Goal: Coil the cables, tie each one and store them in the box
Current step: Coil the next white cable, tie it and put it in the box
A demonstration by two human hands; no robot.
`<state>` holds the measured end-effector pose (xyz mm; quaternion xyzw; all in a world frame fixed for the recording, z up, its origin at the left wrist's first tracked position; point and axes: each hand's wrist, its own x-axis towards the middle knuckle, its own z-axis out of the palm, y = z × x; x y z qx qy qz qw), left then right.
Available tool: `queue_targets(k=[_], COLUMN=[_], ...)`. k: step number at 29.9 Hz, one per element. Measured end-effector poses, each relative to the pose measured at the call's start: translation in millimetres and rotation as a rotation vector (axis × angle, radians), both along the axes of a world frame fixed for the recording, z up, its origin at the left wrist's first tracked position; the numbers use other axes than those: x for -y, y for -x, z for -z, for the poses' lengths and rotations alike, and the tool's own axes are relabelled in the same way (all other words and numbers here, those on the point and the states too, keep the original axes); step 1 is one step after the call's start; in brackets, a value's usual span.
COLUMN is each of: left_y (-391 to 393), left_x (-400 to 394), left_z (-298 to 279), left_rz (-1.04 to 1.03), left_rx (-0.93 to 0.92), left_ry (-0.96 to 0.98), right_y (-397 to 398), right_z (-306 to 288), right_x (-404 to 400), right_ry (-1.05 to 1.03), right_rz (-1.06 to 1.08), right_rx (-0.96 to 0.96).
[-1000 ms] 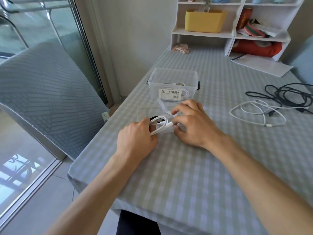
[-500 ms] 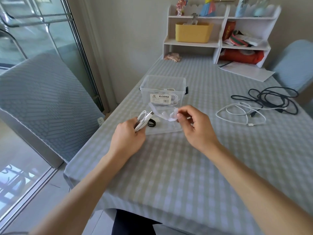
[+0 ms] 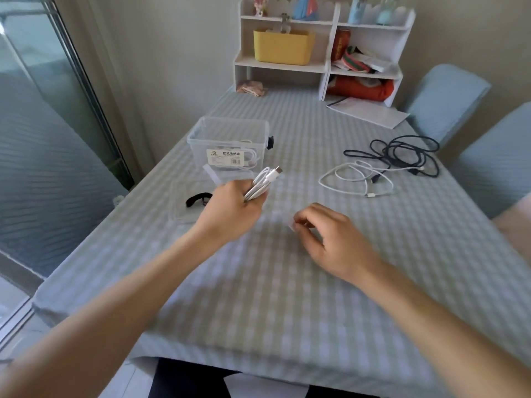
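At the table's [image 3: 258, 282] nine o'clock edge, a black strap [image 3: 197, 199] lies on the clear lid [image 3: 184, 208]. Just beyond, at eleven o'clock, the clear storage box [image 3: 230, 145] stands open with a white cable already inside. My left hand [image 3: 232, 208] grips the coiled white cable [image 3: 260, 183], its plug pointing toward one o'clock, in front of the box. My right hand [image 3: 330, 237] hovers low at centre, fingers curled, pinching a small pale piece I cannot identify. At two o'clock a loose white cable [image 3: 356, 182] sprawls on the checked cloth, touching a tangled black cable [image 3: 402, 156] beyond it.
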<state>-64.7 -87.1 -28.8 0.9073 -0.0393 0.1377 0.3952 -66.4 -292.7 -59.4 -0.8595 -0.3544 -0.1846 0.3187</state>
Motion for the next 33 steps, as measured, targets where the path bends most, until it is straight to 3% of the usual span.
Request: queue_targets(k=[8, 13, 18, 24, 29, 33], left_y=[-23, -16, -15, -13, -10, -9], left_x=[19, 16, 15, 15, 15, 16], left_z=[11, 14, 20, 17, 15, 12], left_rz=[0.163, 0.184, 0.201, 0.178, 0.195, 0.178], left_rx=[-0.003, -0.007, 0.022, 0.006, 0.014, -0.013], left_ry=[0.012, 0.048, -0.020, 0.035, 0.062, 0.096], right_y=[-1, -8, -4, 3, 3, 1], right_z=[1, 5, 7, -2, -7, -5], right_x=[15, 15, 15, 22, 25, 25], right_ry=[0.148, 0.091, 0.009, -0.161, 0.119, 0.177], right_rz=[-0.102, -0.027, 0.019, 0.019, -0.056, -0.041], right_rx=[-0.048, -0.017, -0.122, -0.345, -0.215, -0.170])
